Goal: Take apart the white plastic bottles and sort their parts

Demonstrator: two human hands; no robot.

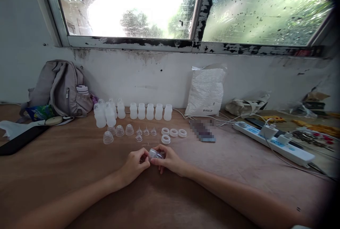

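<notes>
Inward, right hand (pixel 171 160) curled around a clear cap (pixel 155 154); left hand (pixel 133 167) pinched beside it, hold unclear.

I'm standing in what's looking like a makeshift workroom: bottles (pixel 141 111), teats (pixel 139 138) and rings (pixel 174 135) are sitting in groups on one table (pixel 66 158), a power strip (pixel 277 144) is lying nearby, the wall (pixel 119 73) is showing stains and the window frame (pixel 127 42) is peeling.

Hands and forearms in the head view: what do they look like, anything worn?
Left hand and right hand are ungloved, with no watch or bracelet visible; rings are too small to rule out. Left forearm and right forearm show no sleeves.
</notes>
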